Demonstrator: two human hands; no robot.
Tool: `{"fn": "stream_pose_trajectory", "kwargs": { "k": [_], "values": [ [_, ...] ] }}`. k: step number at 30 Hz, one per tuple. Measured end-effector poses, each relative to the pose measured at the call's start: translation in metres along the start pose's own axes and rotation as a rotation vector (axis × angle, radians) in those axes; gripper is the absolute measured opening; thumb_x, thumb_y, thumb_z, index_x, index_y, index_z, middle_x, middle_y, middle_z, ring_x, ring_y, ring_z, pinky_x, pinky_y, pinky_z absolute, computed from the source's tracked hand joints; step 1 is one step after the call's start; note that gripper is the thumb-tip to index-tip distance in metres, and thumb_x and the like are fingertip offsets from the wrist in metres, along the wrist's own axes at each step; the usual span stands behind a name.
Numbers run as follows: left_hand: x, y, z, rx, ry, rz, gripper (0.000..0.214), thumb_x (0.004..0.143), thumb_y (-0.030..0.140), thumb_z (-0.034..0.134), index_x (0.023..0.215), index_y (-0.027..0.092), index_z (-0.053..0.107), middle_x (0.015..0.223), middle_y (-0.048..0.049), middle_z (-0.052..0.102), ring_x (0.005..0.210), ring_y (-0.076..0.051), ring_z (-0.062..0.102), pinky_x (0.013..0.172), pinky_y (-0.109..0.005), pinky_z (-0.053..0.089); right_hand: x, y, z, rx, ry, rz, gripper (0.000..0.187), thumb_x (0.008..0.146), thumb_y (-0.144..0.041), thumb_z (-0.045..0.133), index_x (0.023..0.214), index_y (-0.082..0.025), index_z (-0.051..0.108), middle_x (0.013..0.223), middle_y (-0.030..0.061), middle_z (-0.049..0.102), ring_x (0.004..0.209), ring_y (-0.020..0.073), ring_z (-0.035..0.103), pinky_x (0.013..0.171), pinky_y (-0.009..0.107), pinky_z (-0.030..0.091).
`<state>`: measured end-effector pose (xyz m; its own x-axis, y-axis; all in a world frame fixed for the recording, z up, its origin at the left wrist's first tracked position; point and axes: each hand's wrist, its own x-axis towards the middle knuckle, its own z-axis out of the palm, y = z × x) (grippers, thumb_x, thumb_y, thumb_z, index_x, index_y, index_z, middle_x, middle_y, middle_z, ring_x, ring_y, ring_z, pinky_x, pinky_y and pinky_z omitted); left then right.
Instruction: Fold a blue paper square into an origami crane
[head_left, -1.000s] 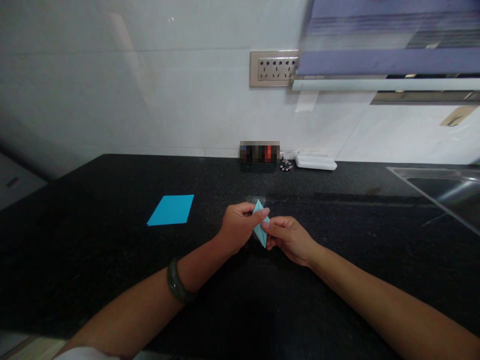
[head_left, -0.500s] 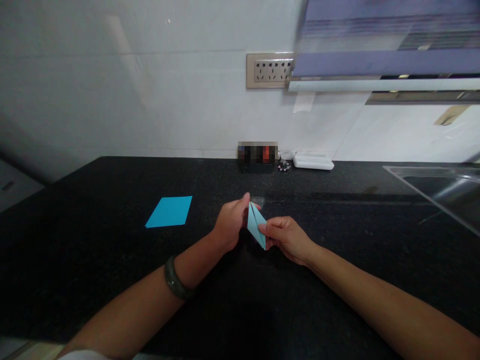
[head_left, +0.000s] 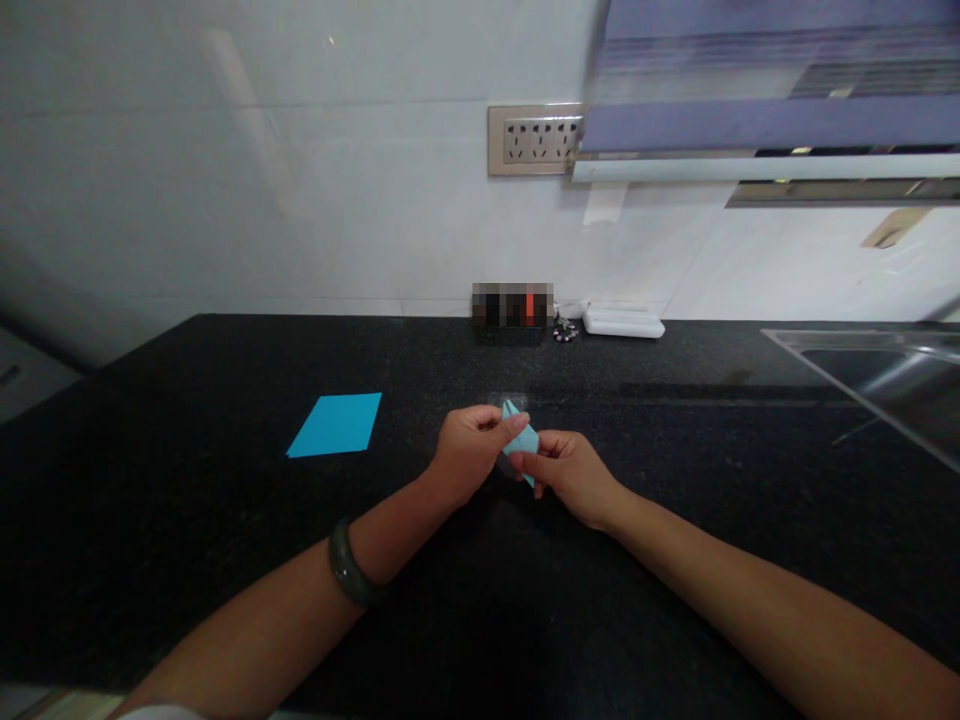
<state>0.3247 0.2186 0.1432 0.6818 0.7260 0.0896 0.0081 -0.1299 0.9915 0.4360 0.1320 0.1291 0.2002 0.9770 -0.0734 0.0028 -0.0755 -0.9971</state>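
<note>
A small folded piece of light blue paper (head_left: 523,441) is held just above the black countertop (head_left: 225,540), between both hands. My left hand (head_left: 469,455) pinches its upper left side, thumb pressed across the top. My right hand (head_left: 568,473) pinches its lower right edge with curled fingers. Most of the folded paper is hidden by the fingers. A dark bangle (head_left: 351,565) sits on my left wrist.
A flat blue paper sheet (head_left: 334,424) lies on the counter to the left. At the back wall are a blurred small object (head_left: 513,304), a white flat case (head_left: 624,323) and a wall socket strip (head_left: 531,139). A steel sink (head_left: 885,375) is at right, under a shelf.
My left thumb has come back down over the top of the folded paper, closing the flap that stood open half a second ago. Both hands stayed in place.
</note>
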Motion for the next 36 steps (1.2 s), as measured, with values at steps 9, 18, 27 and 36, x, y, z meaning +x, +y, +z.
{"fn": "stream_pose_trajectory", "kwargs": {
  "k": [9,18,27,36],
  "values": [
    [0.002,-0.006,-0.001,0.020,-0.044,-0.040,0.027,0.070,0.039,0.055,0.069,0.012,0.059,0.058,-0.0011,0.056,0.051,-0.009,0.048,0.049,-0.021,0.037,0.003,-0.001,-0.010,-0.072,0.082,-0.051,0.024,0.069,-0.039,0.058,0.064,-0.015,0.055,0.051,-0.0032,0.049,0.042,0.0057,0.042,0.041,0.019,0.033],
    [0.001,-0.002,0.000,-0.108,-0.134,-0.172,0.029,0.069,0.039,0.056,0.080,0.013,0.058,0.070,-0.0043,0.061,0.060,-0.011,0.055,0.054,-0.022,0.042,0.008,0.000,-0.013,0.135,0.168,-0.059,0.023,0.067,-0.037,0.060,0.066,-0.014,0.054,0.061,0.0004,0.058,0.043,0.0055,0.046,0.043,0.019,0.038],
    [0.006,-0.009,-0.001,-0.142,-0.023,-0.209,0.023,0.066,0.033,0.061,0.071,0.011,0.057,0.061,-0.0009,0.057,0.053,-0.008,0.052,0.051,-0.020,0.042,0.005,0.002,-0.008,0.061,0.098,-0.005,0.022,0.069,-0.032,0.058,0.060,-0.014,0.050,0.055,-0.0017,0.056,0.038,0.0042,0.043,0.039,0.018,0.031],
    [0.002,-0.003,0.001,-0.039,0.019,-0.135,0.023,0.067,0.035,0.058,0.068,0.012,0.057,0.055,0.0001,0.054,0.048,-0.008,0.048,0.047,-0.020,0.038,0.003,0.001,-0.006,-0.031,0.125,-0.042,0.023,0.071,-0.037,0.055,0.064,-0.015,0.052,0.055,-0.0019,0.054,0.040,0.0055,0.043,0.040,0.019,0.032]
  ]
}}
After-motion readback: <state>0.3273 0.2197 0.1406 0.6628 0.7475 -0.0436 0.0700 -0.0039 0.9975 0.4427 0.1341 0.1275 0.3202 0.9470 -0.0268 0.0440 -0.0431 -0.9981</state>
